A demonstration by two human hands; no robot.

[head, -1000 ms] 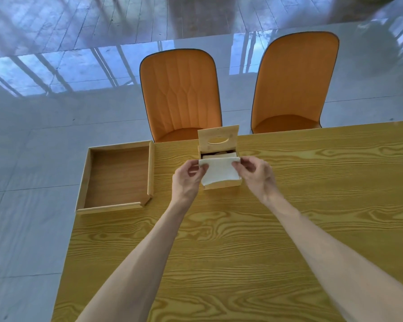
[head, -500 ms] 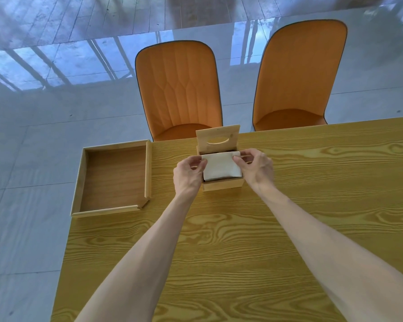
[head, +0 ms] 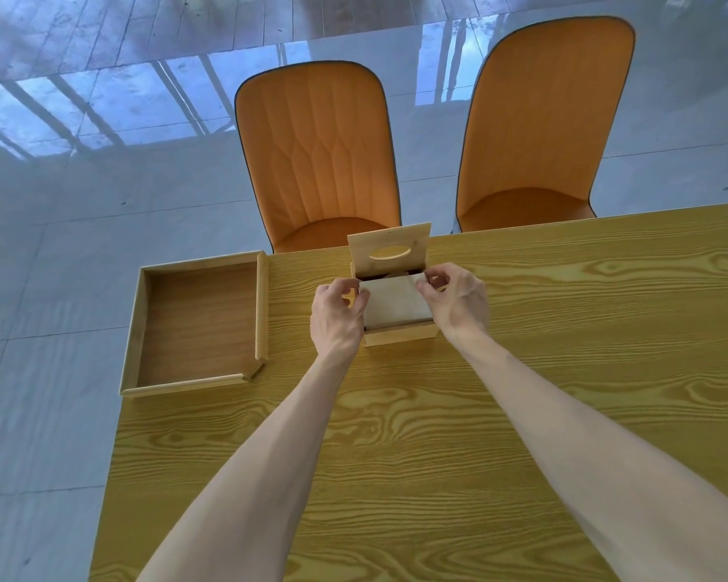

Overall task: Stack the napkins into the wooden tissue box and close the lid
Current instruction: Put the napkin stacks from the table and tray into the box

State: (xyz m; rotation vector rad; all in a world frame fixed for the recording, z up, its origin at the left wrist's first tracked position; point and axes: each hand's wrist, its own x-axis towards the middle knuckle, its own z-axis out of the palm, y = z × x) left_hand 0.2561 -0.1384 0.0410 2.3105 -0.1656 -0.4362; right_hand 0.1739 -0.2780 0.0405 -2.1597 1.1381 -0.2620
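Note:
A small wooden tissue box [head: 400,334] stands on the table near its far edge. Its lid [head: 389,247], with an oval slot, is raised upright at the back. A white folded napkin [head: 396,302] lies in the box's mouth, level with the rim. My left hand [head: 337,317] pinches the napkin's left edge and my right hand [head: 457,300] pinches its right edge. More napkin material shows dimly behind it, under the lid.
A shallow wooden tray [head: 198,325] sits empty at the table's far left corner, overhanging the edge. Two orange chairs [head: 318,161] [head: 543,128] stand beyond the yellow wood-grain table [head: 438,455]. Glossy grey floor lies to the left.
Both hands have lowered the napkin from above the box's front down into its opening. The napkin now lies flatter and deeper in the box.

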